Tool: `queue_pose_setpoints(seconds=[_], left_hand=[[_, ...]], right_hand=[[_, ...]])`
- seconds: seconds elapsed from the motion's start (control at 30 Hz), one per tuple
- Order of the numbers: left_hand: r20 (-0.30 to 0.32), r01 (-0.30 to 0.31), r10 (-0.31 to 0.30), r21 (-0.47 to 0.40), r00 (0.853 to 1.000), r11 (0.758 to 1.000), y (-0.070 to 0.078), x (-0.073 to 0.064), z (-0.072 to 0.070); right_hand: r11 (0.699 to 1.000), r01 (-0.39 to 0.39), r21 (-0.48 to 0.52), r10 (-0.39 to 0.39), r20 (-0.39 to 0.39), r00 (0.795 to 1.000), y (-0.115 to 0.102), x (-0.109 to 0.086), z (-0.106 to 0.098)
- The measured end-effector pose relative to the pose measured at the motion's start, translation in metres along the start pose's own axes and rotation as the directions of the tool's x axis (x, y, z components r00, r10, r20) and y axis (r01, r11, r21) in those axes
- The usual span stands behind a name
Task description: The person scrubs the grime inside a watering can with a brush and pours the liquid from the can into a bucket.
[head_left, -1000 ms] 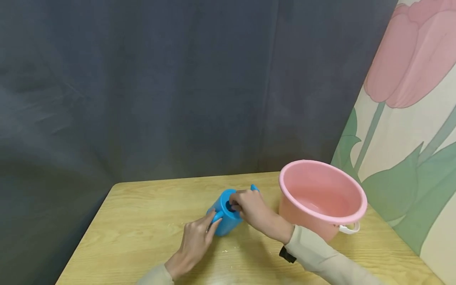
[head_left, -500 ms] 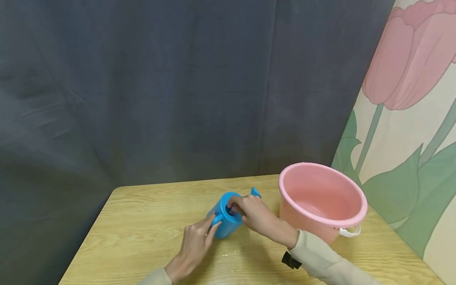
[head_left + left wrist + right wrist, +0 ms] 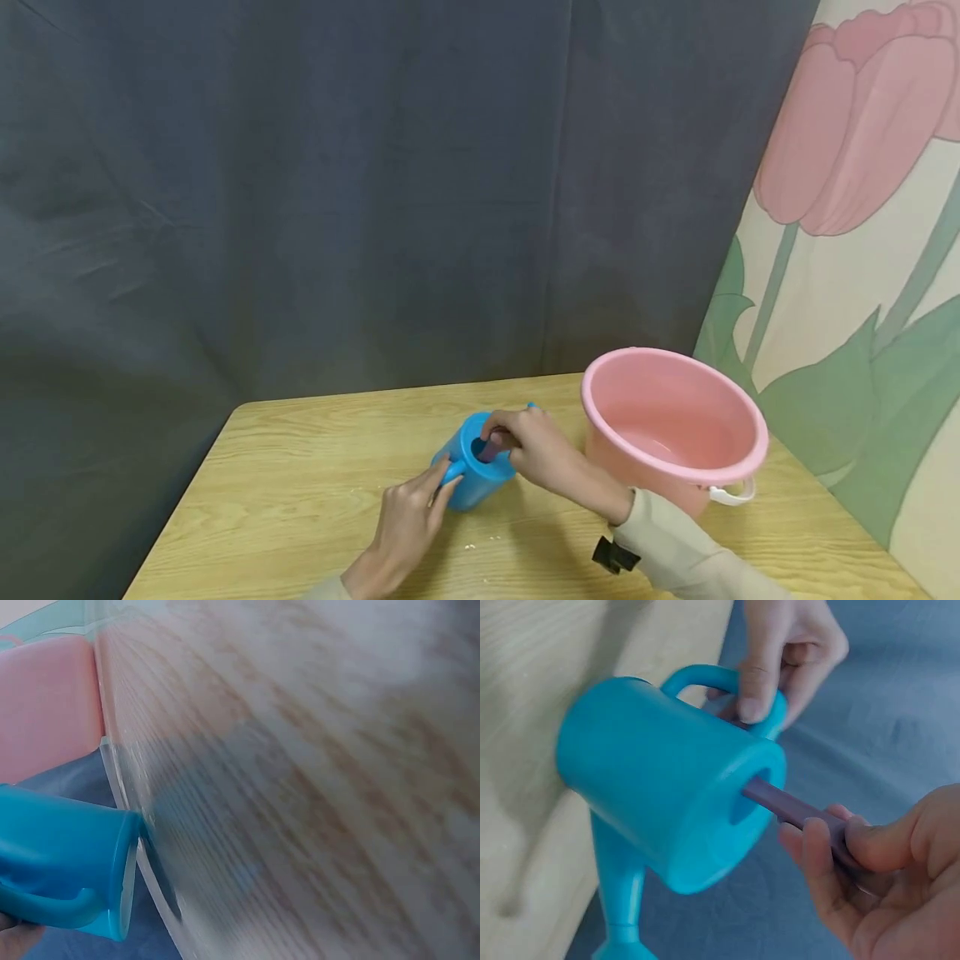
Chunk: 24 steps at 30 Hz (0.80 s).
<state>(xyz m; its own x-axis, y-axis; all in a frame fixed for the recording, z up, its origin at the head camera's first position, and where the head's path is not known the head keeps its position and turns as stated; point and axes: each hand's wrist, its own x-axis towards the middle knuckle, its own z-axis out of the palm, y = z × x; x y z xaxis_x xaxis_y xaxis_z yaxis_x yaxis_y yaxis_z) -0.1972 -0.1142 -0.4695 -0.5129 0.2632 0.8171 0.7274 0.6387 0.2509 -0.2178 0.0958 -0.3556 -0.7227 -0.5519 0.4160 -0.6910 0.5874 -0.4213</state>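
Observation:
A blue watering can (image 3: pixel 474 492) stands on the table, its round opening facing up. My left hand (image 3: pixel 405 521) grips the can's loop handle, thumb and fingers around it. With my right hand (image 3: pixel 542 450) I pinch a flat purple handle (image 3: pixel 791 808) over the opening. The far end of that handle is inside the can and hidden, so its kind cannot be told. In the left wrist view the watering can (image 3: pixel 60 851) shows at the lower left, with only a bit of fingers at the edge.
A pink bucket (image 3: pixel 618 462) with a white carrying handle (image 3: pixel 733 495) stands right of the can, close to my right forearm. Small wet drops (image 3: pixel 471 547) dot the wooden table (image 3: pixel 300 467). A dark curtain hangs behind, and a flower-painted wall borders the right.
My right hand has lifted slightly relative to the can, and more of the purple handle shows at the opening. The left hand keeps its hold. The head view has shifted slightly.

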Motion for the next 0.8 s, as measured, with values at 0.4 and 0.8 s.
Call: queue_pose_setpoints(seconds=[0.4,0.8], left_hand=[[-0.018,-0.002,0.002,0.002,1.0,1.0,0.0,0.005,0.0],[-0.009,0.04,-0.04,0.021,0.999,0.999,0.003,0.002,0.001]], right_hand=[[0.997,0.01,-0.079,-0.015,-0.067,0.998,-0.002,0.0,0.002],[0.999,-0.017,0.04,0.019,-0.052,0.998,0.002,0.002,0.006]])
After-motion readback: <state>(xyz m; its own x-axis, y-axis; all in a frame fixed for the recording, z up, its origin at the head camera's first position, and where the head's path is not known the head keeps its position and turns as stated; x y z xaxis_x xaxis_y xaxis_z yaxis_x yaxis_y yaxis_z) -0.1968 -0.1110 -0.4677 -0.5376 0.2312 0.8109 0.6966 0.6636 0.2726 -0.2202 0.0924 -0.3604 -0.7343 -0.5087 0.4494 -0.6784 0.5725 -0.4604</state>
